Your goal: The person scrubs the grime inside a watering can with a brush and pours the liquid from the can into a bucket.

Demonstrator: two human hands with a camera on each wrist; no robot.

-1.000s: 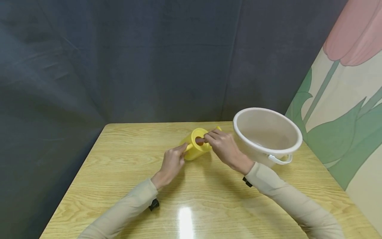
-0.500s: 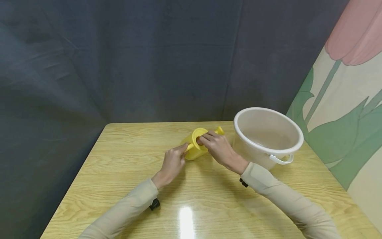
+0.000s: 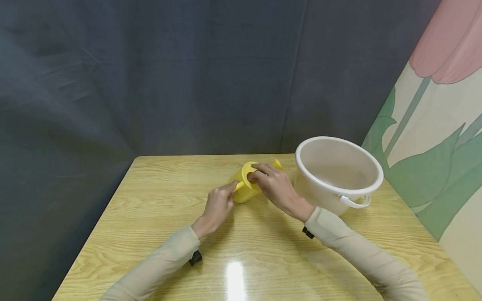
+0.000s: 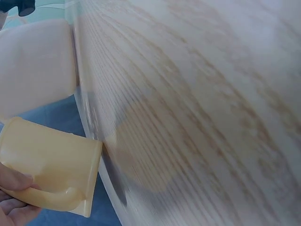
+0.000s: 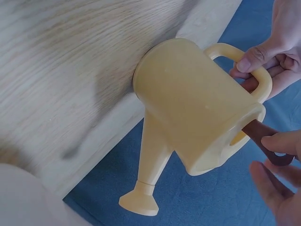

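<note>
One end of the tool (image 5: pixel 258 133) is in the can (image 5: pixel 197 103), beyond the left hand (image 3: pixel 217 205) gripping its handle (image 5: pixel 264 84) — release seems to remain, though whether the right hand (image 3: pixel 278 190) pinches, I cannot tell.

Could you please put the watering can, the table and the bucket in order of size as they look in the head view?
1. Table
2. Bucket
3. Watering can, partly covered, though its visible extent is clearly the smallest
</note>
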